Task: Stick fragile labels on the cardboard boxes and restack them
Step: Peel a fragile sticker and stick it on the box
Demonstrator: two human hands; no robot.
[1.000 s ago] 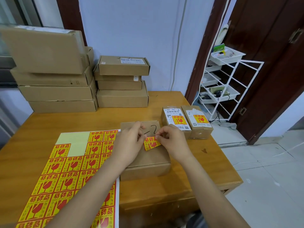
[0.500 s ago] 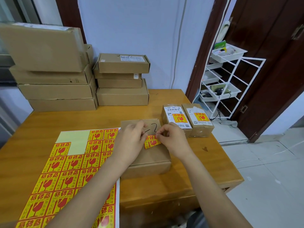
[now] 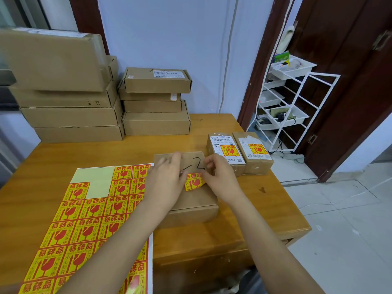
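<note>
**Cardboard box under two hands, label half laid**

Cardboard brown, the flat box [image 3: 192, 200] lies at the centre of the wooden surface [image 3: 53, 158], its long axis running from 6 to 12 o'clock, the near end wall facing the person. A black "2" is scrawled on its lid toward 12. On that lid sits a red-and-yellow fragile label [image 3: 194, 182], slightly skewed, its right edge lifting off the board.

The left hand [image 3: 166, 181] holds the label's left edge, its grip pressed together on the sticker. The right hand [image 3: 220, 177] pinches the right edge between thumb and forefinger.

At 9 o'clock, just beside the box, lies the sticker sheet [image 3: 89, 221]; its far left corner is bare backing. At 2 o'clock two small boxes [image 3: 239, 153] stand side by side, touching, each already labelled, close to the right edge of the surface. At 11 and 12 o'clock two stacks of boxes [image 3: 156, 102] rise against the wall. Bare wood lies between these stacks and the centre box. The box's near end is set back from the front edge at 6. Past the right edge the floor is tiled, with a white wire rack [image 3: 297, 109] at 2 o'clock by the door.
</note>
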